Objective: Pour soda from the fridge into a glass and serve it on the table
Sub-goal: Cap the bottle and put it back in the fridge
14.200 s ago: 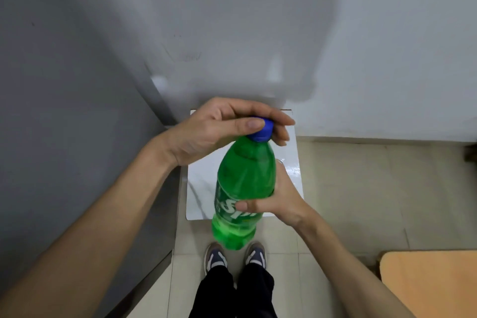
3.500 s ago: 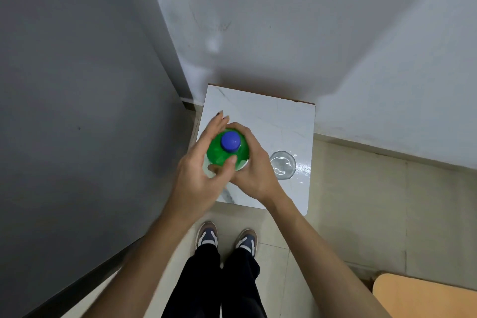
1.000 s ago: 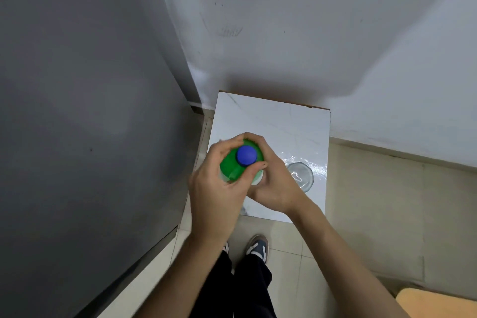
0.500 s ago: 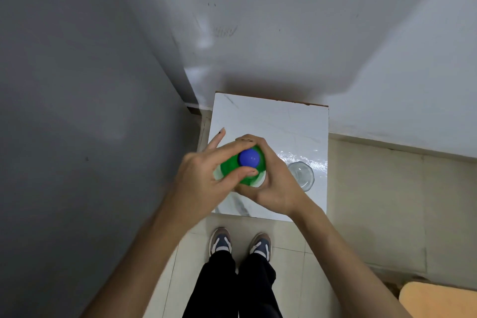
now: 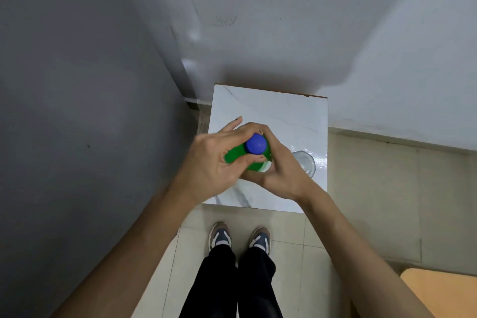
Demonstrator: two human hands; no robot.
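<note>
I look straight down on a green soda bottle with a blue cap, held upright over a small white marble-patterned table. My left hand pinches the blue cap with thumb and fingers. My right hand wraps around the bottle's body from the right. A clear glass stands on the table just right of my right hand, partly hidden by it. Whether the glass holds anything I cannot tell.
The grey fridge side rises close on the left. A white wall backs the table. My shoes stand on the tiled floor in front. A light wooden surface corner shows at the bottom right.
My left-hand fingers have shifted around the blue cap while the right hand keeps the bottle in place. The view has moved slightly. The glass has not moved.
</note>
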